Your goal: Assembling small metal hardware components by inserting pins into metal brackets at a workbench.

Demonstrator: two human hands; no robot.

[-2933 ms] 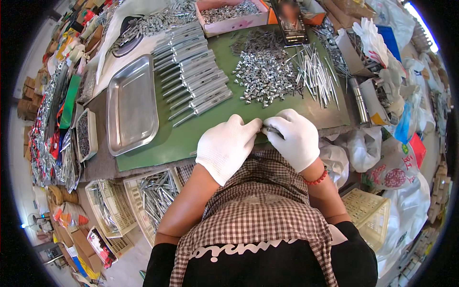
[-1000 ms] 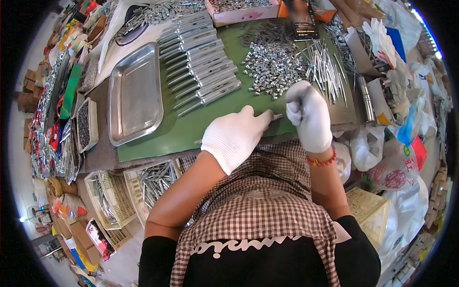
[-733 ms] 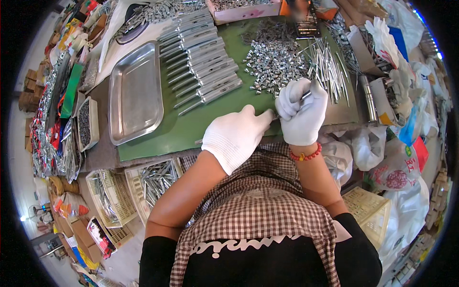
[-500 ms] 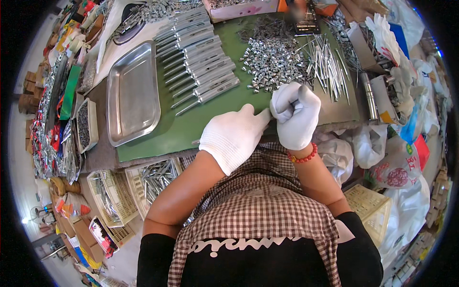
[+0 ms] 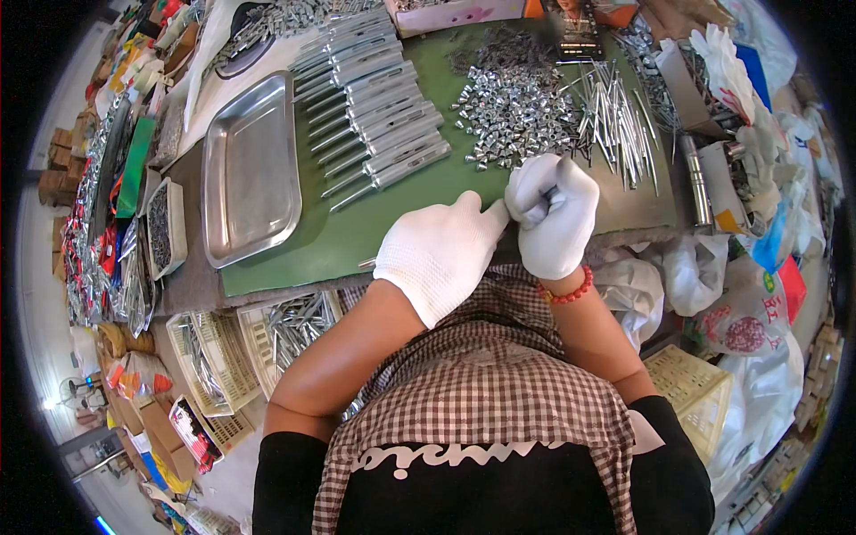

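White knit gloves cover both my hands, which meet at the near edge of the green work surface. My left hand is closed; the end of a thin metal rod sticks out beside its cuff, and the rest is hidden under the glove. Against its fingertips, my right hand is curled in a pinch, and whatever it pinches is hidden. Just beyond lie a heap of small silver cone-shaped metal pieces and a pile of thin metal rods. Slotted metal tubes with thin shafts lie in a row to the left.
A steel tray stands on the left, beside a small box of dark parts. Dark small pieces lie at the back. A metal cylinder stands at the right edge. Plastic baskets of metal parts sit below the table.
The view has shifted slightly. Both hands keep nearly the same pose, and a little more of the rod end shows beside my left cuff.
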